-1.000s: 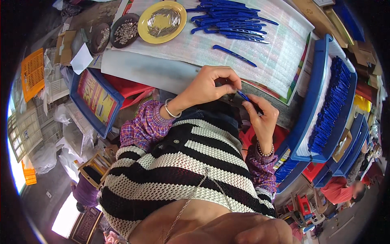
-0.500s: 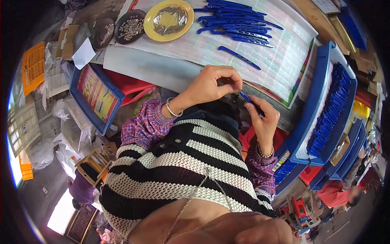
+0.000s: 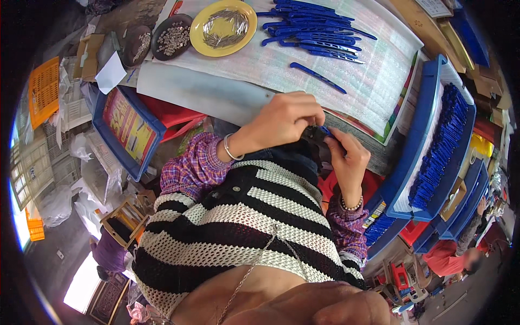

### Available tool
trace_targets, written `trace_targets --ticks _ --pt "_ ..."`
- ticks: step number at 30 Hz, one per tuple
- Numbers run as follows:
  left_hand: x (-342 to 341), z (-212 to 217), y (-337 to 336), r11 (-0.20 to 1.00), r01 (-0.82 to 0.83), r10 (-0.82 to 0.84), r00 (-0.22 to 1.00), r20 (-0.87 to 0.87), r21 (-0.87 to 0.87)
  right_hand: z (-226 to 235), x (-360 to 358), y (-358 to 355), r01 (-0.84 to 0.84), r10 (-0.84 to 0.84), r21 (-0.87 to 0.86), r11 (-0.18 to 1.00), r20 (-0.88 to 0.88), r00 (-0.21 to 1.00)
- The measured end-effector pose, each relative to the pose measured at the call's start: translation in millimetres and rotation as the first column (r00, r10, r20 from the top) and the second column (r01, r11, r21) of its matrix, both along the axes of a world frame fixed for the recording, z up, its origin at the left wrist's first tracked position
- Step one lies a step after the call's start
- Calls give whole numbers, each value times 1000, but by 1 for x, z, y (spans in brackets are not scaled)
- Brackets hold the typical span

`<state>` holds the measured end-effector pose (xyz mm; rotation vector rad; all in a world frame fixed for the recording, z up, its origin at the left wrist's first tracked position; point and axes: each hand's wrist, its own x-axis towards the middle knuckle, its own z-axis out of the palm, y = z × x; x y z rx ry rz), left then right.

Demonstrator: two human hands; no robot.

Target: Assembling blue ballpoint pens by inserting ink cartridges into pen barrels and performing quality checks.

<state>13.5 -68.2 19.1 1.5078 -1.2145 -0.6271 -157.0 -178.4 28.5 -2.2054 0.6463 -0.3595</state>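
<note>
My right hand (image 3: 349, 154) holds a slim blue plastic piece (image 3: 325, 130) between thumb and fingers, just off the table's near edge. Most of that piece is hidden by the fingers. My left hand (image 3: 292, 116) is closed in a pinch at its far end, and what lies between those fingertips is too small to tell. Beyond the hands, a single blue handle (image 3: 318, 77) lies aslant on the white sheet. Farther back is a heap of similar blue handles (image 3: 314, 30), some with a silvery strip.
A yellow plate (image 3: 197, 43) holds thin metal pins. Beside it stand two dark bowls (image 3: 157, 51) (image 3: 128, 54) of small metal parts. At the right, a blue crate (image 3: 398, 187) is filled with blue pieces. A blue tray (image 3: 97, 111) stands left; people are farther off.
My left hand has turned and lowered slightly toward the blue piece, its fingers curling more closed. My right hand has shifted a little, and less of the blue piece shows.
</note>
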Motion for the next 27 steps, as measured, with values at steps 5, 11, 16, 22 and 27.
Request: trace_targets --ticks 5,11,16,22,27 --pt "2 2 -1 981 111 -56 947 -316 161 2 -3 -4 -12 13 27 1000 -14 1000" --pt "9 0 8 943 328 -201 693 -693 55 9 -5 -5 -19 44 629 777 -24 999" --pt "8 -2 4 949 315 -245 770 -589 18 15 -4 -4 45 27 658 752 -99 995" --pt "5 -6 8 969 244 -218 777 -590 -37 11 -4 3 66 -32 711 700 -61 998" --pt "12 -3 18 983 182 -159 847 -508 -4 12 6 10 81 -73 741 667 -43 996"
